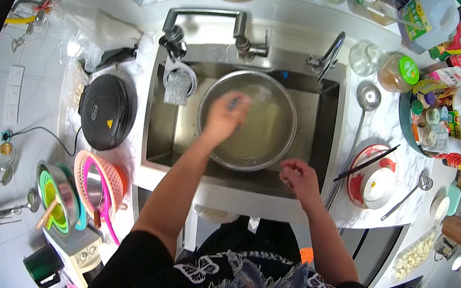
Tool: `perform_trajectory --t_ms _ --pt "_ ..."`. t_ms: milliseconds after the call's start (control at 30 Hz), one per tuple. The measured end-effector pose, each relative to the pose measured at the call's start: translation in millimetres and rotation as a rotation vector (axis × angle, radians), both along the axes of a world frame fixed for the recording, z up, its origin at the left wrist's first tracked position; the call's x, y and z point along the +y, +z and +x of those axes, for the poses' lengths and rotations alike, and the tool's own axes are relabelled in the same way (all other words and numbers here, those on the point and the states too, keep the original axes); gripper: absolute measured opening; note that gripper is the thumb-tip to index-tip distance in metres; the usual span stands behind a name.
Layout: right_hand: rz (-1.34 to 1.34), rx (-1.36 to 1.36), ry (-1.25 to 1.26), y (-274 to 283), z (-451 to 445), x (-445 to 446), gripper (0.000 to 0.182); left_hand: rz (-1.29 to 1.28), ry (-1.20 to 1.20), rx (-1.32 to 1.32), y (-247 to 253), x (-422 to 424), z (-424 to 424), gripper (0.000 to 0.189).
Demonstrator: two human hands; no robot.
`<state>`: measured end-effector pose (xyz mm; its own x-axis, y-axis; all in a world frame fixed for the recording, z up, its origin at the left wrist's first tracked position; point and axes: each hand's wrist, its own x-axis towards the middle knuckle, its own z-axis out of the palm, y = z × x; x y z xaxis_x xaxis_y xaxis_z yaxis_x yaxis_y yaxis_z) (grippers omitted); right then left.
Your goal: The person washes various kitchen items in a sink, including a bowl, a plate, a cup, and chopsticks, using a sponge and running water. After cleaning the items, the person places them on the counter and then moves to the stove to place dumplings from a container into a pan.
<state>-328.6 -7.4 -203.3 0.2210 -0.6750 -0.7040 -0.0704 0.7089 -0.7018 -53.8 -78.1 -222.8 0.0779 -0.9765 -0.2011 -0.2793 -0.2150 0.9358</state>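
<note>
A round metal basin (pixel 288 131) stands in the stainless-steel sink (pixel 319 159) with cloudy, yellowish liquid (pixel 268 120) in it. Over the basin's left half is my left hand (pixel 225 115), blurred, with its fingers bent around a small dark-blue thing (pixel 233 104) that I cannot identify. My right hand (pixel 300 179) hovers by the sink's front right, just outside the basin's rim. Its fingers are loosely curled and slightly apart, and I see nothing in them. A grey strainer cup (pixel 194 81) with a crinkled silvery piece (pixel 177 88) sits at the sink's left.
Behind the sink are a folding faucet (pixel 209 13) and a slim tap (pixel 331 58). Rightward lie a ladle (pixel 368 97), a red-and-white plate (pixel 356 188) with a bowl (pixel 376 189), and black chopsticks (pixel 367 162). A black electric griddle (pixel 103 111) and colanders (pixel 103 168) stand leftward.
</note>
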Motion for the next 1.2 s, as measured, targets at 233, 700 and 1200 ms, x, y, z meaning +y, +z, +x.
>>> perform_trajectory --t_ms 233,700,1200 --pt "-0.031 -0.046 0.049 -15 4 3 0.017 -0.061 0.249 -0.574 -76 28 29 0.037" --pt "0.008 0.007 0.044 -35 -8 5 0.015 -0.081 -0.033 -1.292 -60 -16 154 0.053" --pt "-0.024 0.093 -0.002 -55 -16 -3 0.012 0.106 -0.047 -0.954 -277 -53 -82 0.029"
